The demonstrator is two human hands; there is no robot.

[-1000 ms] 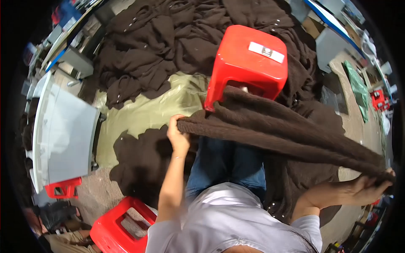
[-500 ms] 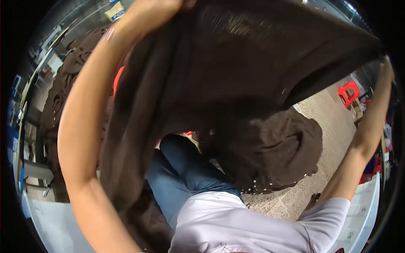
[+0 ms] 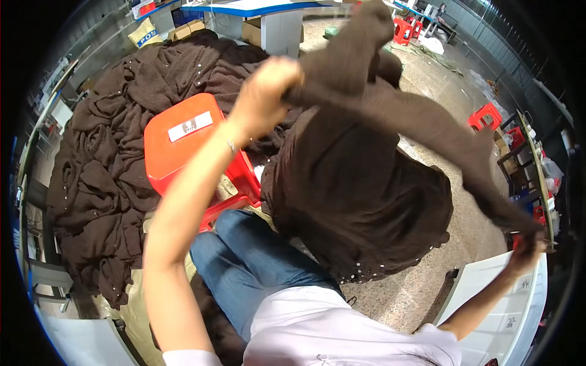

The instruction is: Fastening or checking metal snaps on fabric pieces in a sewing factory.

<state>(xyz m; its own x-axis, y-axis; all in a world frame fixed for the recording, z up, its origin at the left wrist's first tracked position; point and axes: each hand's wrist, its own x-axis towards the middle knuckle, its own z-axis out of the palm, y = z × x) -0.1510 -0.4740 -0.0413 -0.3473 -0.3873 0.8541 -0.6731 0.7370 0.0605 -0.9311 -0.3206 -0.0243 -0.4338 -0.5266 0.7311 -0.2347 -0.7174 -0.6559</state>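
A dark brown knit garment (image 3: 421,116), blurred by motion, stretches in the air across the upper right. My left hand (image 3: 268,91) is closed in a fist on its left part, above and to the right of the red stool. At the far right my right hand (image 3: 528,251) grips the other end, lower down, beside a white panel. Part of the garment flares upward past the left fist. Below it stands a rounded heap of brown knit cloth (image 3: 421,213) with small white dots along its lower edge.
A red plastic stool (image 3: 180,143) stands in front of my knees, left of centre. Beyond it spreads a large pile of brown knit garments (image 3: 97,165). White panels (image 3: 500,305) flank me. Worktables (image 3: 281,30) and more red stools (image 3: 485,116) stand farther off.
The garment no longer covers most of the view. It has swung up and away, narrowing into a stretched band. My left hand has moved down and right, my right hand down. The red stool is now visible.
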